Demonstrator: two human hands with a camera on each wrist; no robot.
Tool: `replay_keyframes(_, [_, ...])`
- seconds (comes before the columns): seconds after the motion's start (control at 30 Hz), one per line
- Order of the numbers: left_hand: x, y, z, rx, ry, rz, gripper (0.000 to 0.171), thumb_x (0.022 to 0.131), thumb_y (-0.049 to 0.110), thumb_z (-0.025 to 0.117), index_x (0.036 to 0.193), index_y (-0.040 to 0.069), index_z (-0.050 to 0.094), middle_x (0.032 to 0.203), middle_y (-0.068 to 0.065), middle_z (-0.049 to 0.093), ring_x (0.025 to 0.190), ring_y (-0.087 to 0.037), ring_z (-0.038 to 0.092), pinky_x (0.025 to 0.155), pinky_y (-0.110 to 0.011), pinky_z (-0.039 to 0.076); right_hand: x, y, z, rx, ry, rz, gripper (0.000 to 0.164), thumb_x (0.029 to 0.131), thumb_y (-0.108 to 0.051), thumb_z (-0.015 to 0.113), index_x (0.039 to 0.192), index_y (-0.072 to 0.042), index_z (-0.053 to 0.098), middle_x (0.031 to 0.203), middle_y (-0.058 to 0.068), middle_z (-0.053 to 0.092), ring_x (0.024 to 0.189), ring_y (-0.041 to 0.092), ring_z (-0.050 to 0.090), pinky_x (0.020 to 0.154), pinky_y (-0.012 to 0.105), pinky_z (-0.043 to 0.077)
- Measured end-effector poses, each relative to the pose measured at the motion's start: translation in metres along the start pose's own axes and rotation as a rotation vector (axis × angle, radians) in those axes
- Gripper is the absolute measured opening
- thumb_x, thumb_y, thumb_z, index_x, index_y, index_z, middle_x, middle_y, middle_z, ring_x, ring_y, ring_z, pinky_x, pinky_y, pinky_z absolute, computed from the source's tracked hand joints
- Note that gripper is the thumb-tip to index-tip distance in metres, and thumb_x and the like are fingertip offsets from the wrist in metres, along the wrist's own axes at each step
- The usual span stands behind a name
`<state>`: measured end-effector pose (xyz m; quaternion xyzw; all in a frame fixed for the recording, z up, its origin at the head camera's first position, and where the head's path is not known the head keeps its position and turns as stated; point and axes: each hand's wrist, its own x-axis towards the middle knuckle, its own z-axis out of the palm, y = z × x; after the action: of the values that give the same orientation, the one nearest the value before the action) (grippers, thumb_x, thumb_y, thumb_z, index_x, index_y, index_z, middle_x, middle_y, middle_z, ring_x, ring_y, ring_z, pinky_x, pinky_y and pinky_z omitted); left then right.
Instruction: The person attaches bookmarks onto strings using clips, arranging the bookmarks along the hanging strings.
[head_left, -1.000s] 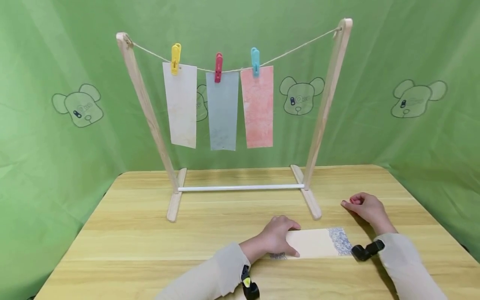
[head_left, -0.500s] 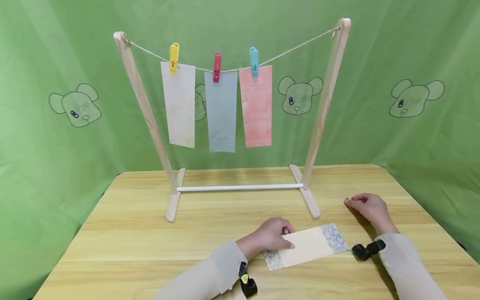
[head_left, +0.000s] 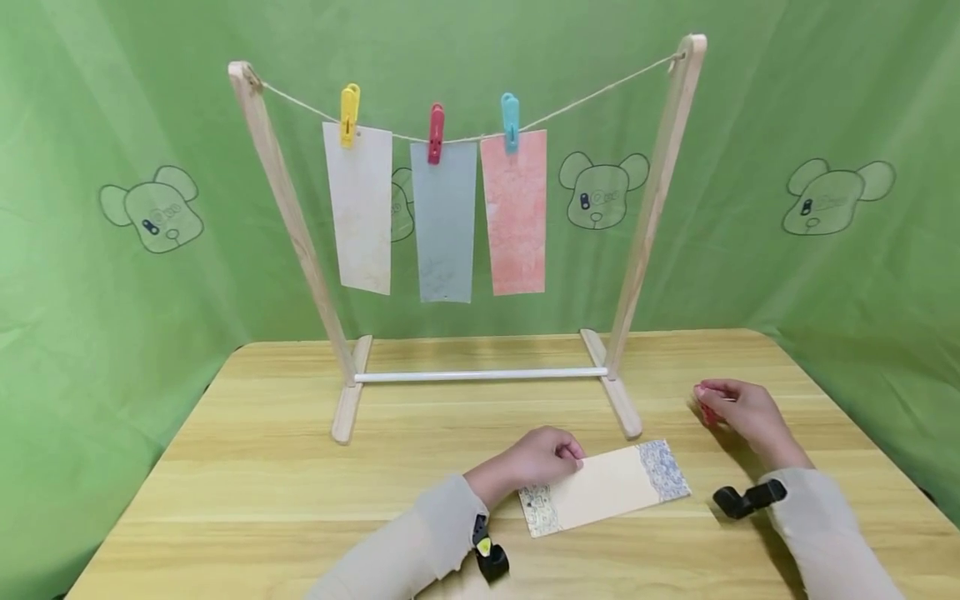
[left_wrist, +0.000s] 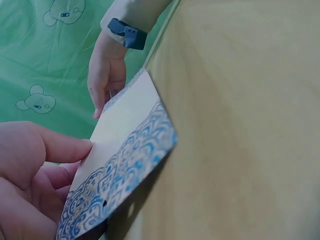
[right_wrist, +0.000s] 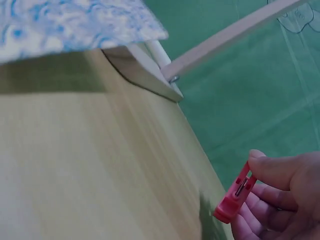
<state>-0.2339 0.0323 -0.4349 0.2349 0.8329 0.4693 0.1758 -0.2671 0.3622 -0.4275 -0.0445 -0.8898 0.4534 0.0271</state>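
Note:
My left hand [head_left: 542,457] pinches a cream paper card [head_left: 600,492] by its far long edge, thumb on top. Blue lacy patterns cover both card ends, and a small hole shows near one end in the left wrist view. The card is raised off the table there, with a shadow under it. To the right, my right hand [head_left: 750,414] holds a red clothespin [right_wrist: 235,197] between thumb and fingers, just above the table. Beyond, white [head_left: 360,217], grey-blue [head_left: 444,225] and pink [head_left: 517,225] cards hang from a string, held by yellow, red and blue clothespins.
A wooden stand carries the string between a left post [head_left: 288,208] and a right post [head_left: 656,208]. A white rod [head_left: 480,375] joins its feet low on the wood-grain table [head_left: 247,483]. Green printed cloth [head_left: 840,108] surrounds the back and sides.
My left hand has gripped the card and lifted it from the table, turning it at a slant. The clothespin in my right hand has turned and now shows below the fingers.

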Motion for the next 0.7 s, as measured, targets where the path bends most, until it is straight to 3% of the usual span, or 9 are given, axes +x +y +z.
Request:
replay_keyframes(0.27, [0.000,0.001,-0.016,-0.094,-0.024,0.027,0.008,0.089,0.006,0.060,0.092,0.001,0.066,0.074,0.002,0.055,0.065,-0.006,0.049,0.059,-0.016,0.043,0.000,-0.017,0.004,0.030,-0.047,-0.112,0.059,0.096,-0.036,0.051,0.130,0.012,0.044,0.095,0.012,0.065,0.077,0.006,0.061,0.070,0.019,0.052])
replay_keyframes(0.5, [0.005,-0.001,-0.034,-0.146,0.016,0.018,0.010,0.090,0.005,0.058,0.096,0.001,0.066,0.078,0.001,0.055,0.070,-0.007,0.050,0.061,-0.017,0.044,0.000,-0.041,0.008,0.119,-0.043,-0.182,0.057,0.096,-0.034,0.052,0.130,0.011,0.044,0.091,-0.013,0.063,0.083,0.000,0.059,0.076,0.013,0.049])
replay_keyframes(0.7, [0.004,0.002,-0.052,-0.171,0.102,0.027,0.011,0.089,0.006,0.060,0.098,0.002,0.065,0.084,-0.001,0.058,0.076,-0.008,0.052,0.066,-0.017,0.046,-0.002,-0.064,0.011,0.190,-0.033,-0.264,0.049,0.096,-0.024,0.055,0.125,0.014,0.045,0.092,-0.015,0.064,0.084,-0.001,0.060,0.077,0.012,0.049])
